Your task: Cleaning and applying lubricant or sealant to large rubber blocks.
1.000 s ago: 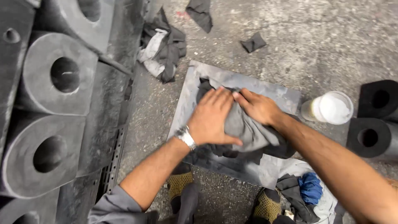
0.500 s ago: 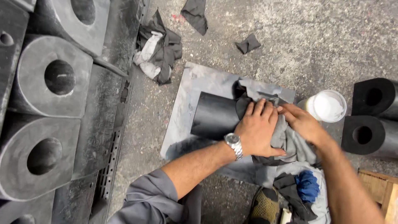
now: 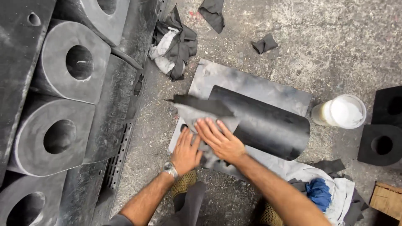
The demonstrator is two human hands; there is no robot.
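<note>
Step in hand: wiping, by the look of it; both hands press a grey crumpled cloth (image 3: 205, 115) onto the flat grey rubber sheet (image 3: 251, 83) lying on the concrete floor (image 3: 335, 37).
Left hand (image 3: 186, 152): fingers flat and together, palm down on the sheet's near-left edge, gripping nothing.
Right hand (image 3: 220, 140): fingers spread, flat on the cloth, not clamped.
Wiped zone: darker black patch (image 3: 268, 125) right of the cloth.
Next move calls for: steady downward pressure, cloth kept bunched under the palm.
Hard to make out: cloth's far edge is motion-blurred; sheet's near edge is hidden under the forearms.
Nearby: white lidded tub (image 3: 341, 112); hollow grey rubber blocks (image 3: 67, 62), partly cut off.
</note>
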